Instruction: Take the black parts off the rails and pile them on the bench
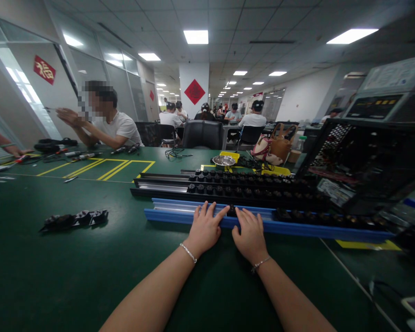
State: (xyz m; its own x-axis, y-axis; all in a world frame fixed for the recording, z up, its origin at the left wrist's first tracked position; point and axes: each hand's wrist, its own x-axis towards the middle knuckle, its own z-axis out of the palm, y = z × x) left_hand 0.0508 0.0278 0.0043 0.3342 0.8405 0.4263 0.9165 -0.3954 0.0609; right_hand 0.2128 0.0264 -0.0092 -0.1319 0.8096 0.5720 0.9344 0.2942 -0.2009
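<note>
A long blue channel point(180, 216) with a pale metallic inner strip lies across the green table before me. My left hand point(206, 226) rests over it, fingers spread, the index finger reaching toward a small black part point(231, 210) in the channel. On that part's other side is my right hand point(251, 229), its fingers stretched forward across the channel. Both index fingers are at or very near the part; firm contact cannot be made out. Farther right in the same channel sits a row of black, socket-like parts point(307, 216).
Behind the blue channel are black channels point(159, 189) holding more black parts. A short cluster of black parts point(76, 220) lies at left. A metal bowl point(223, 160) stands farther back, and an opened computer case point(370, 161) at right. A co-worker point(114, 120) sits across the table.
</note>
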